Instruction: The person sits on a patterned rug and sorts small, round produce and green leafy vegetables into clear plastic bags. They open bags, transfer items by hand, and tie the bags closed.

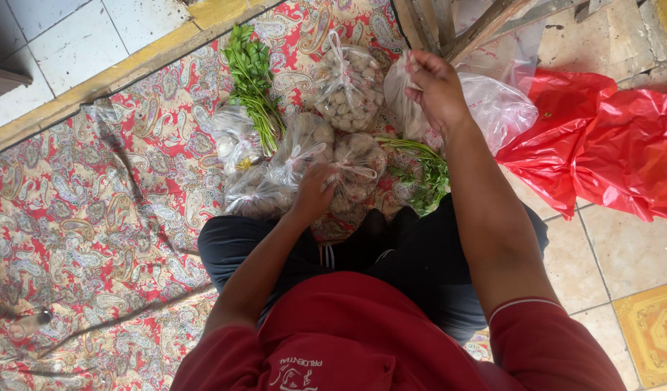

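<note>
— What was the left hand [313,194] doing?

— It was reaching down among the tied clear bags on the patterned red cloth [94,217]. Its fingers were curled closed around the knotted neck of the middle bag [356,165], a small clear sack of pale round pieces, just above the person's dark trousers [420,261].

— And the right hand [436,88]?

— Farther out, at the top of the heap. It was closed too, pinching the gathered top of a larger clear plastic bag [496,108] that lay partly on the cloth's edge and partly against the red plastic bag [609,145] spread over the tiled floor [623,253].

— What else lay about them?

— Another knotted bag of pale lumps [348,87] sat just left of the right hand. Left of the gripped middle bag were two more filled clear bags [301,148], touching each other, and a smaller one [235,141] beyond. A bunch of leafy greens [252,80] lay across that group, stems pointing toward the person. A second bunch of greens [420,174] lay under the right forearm, beside the middle bag.

— Could you tell what was in the large bag?

— No, the plastic was too crumpled to see through. Some wooden slats [478,22] stood just behind it, at the top edge.
</note>
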